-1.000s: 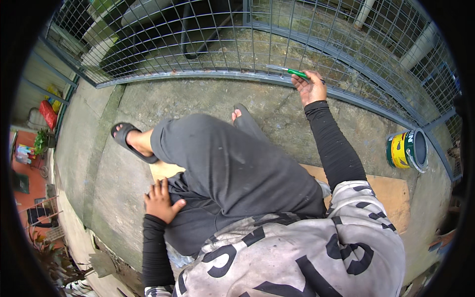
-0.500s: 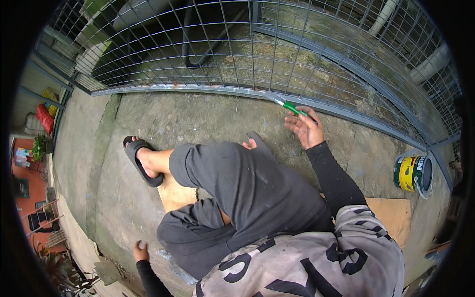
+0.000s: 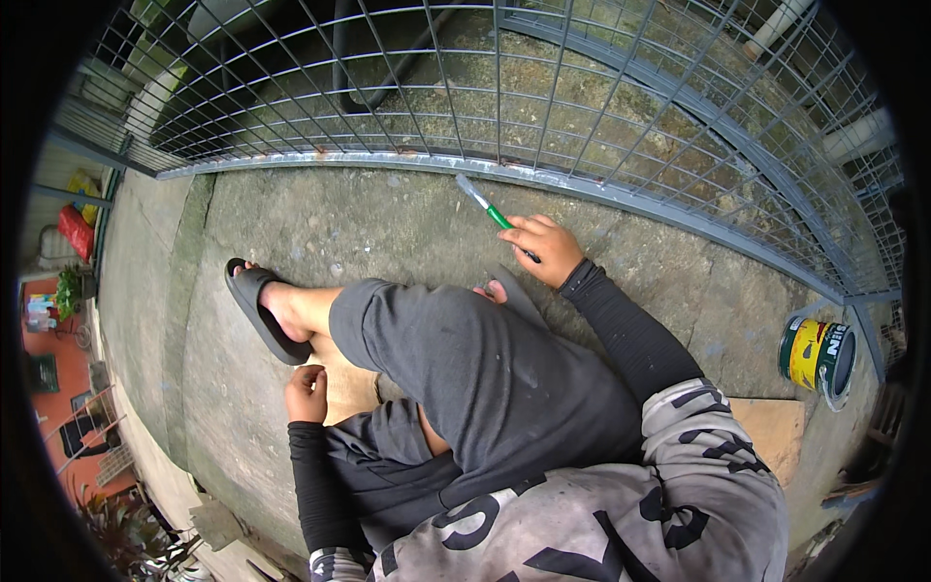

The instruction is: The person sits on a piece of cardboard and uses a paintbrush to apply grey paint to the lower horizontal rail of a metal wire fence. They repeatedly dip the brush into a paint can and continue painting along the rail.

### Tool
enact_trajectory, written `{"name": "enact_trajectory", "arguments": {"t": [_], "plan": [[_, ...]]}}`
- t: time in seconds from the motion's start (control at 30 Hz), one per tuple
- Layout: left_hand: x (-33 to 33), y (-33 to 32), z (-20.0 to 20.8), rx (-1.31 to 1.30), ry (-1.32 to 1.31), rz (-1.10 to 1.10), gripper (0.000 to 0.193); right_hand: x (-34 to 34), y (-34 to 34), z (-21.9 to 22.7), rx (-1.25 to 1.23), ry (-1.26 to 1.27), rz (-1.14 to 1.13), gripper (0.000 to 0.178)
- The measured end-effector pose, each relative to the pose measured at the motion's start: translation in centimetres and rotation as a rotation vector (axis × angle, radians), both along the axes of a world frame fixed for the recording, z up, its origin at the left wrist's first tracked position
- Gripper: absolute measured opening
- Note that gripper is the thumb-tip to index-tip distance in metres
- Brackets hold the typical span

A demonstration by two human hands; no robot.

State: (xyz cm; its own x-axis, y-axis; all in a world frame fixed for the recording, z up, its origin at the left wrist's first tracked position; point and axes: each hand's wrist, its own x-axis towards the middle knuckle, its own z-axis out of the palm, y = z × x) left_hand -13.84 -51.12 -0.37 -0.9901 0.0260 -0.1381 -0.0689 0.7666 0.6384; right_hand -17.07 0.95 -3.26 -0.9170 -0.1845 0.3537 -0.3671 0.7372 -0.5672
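Observation:
In my right hand is a paintbrush, its green handle gripped between the fingers. The pale bristles point up and left, close to the grey bottom rail of a wire mesh fence; I cannot tell whether they touch it. My left hand is closed in a loose fist beside my bent leg, with nothing visible in it. A sheet of brown cardboard lies near that hand, partly under my legs.
An open paint can with a yellow label stands on the concrete at the right. Another cardboard piece lies beside my right hip. Mesh panels span the far side. Potted plants and a red bag are at the left.
My right hand has moved left and slightly nearer, carrying the brush along the rail. My left hand has come up and right toward the cardboard, its fingers now curled in.

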Motion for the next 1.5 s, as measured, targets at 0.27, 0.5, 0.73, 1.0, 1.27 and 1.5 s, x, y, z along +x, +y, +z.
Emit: {"name": "enact_trajectory", "arguments": {"t": [0.27,0.5,0.73,1.0,1.27,1.5], "plan": [[0.5,-0.8,-1.0,0.279,-0.074,0.118,0.010,2.9,2.6,-0.6,0.149,0.066,-0.201,0.028],[0.2,-0.6,-1.2,0.285,-0.104,0.078,0.011,9.5,5.2,-1.0,0.216,0.034,-0.384,0.027],[-0.1,-0.4,-0.9,0.350,-0.114,0.074,0.013,8.8,3.1,1.4,0.238,0.067,-0.178,0.026],[0.3,-1.1,-1.3,0.368,-0.108,0.062,0.015,2.1,1.8,-1.3,0.218,0.052,-0.089,0.027],[0.1,-0.8,-0.5,0.318,-0.151,0.090,0.012,11.8,6.7,-0.9,0.211,-0.086,-0.444,0.024],[-0.2,-0.5,-0.4,0.309,-0.145,0.075,0.014,18.3,7.5,-0.3,0.013,-0.042,-0.873,0.018]]}}
